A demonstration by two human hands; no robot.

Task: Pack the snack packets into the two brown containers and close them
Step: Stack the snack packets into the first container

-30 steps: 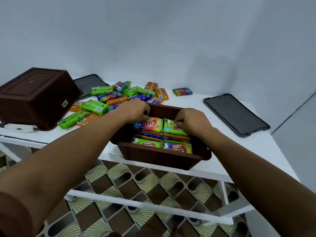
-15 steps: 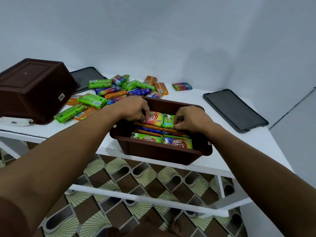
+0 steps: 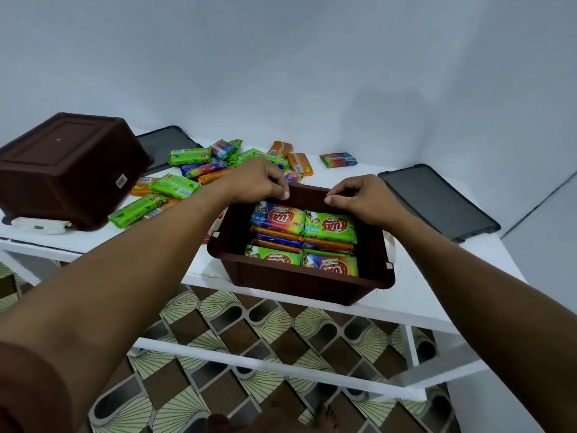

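An open brown container (image 3: pixel 299 284) stands at the table's front edge, with snack packets (image 3: pixel 301 235) stacked in rows inside. My left hand (image 3: pixel 260 181) and my right hand (image 3: pixel 359 195) hover over the container's far rim, fingers curled and apart, holding nothing. A second brown container (image 3: pixel 68 165) lies upside down at the left. Several loose snack packets (image 3: pixel 187 179) in green, orange and blue are scattered behind and left of the open container. One packet (image 3: pixel 338 159) lies alone near the wall.
A dark lid (image 3: pixel 437 201) lies flat on the white table (image 3: pixel 421 295) to the right. Another dark lid (image 3: pixel 162 145) lies behind the upturned container. A white object (image 3: pixel 40 228) pokes out under that container. Patterned floor shows below the table frame.
Both hands have lifted off the top packets inside the container and now hover at its far rim. The two top packets lie flat in place.
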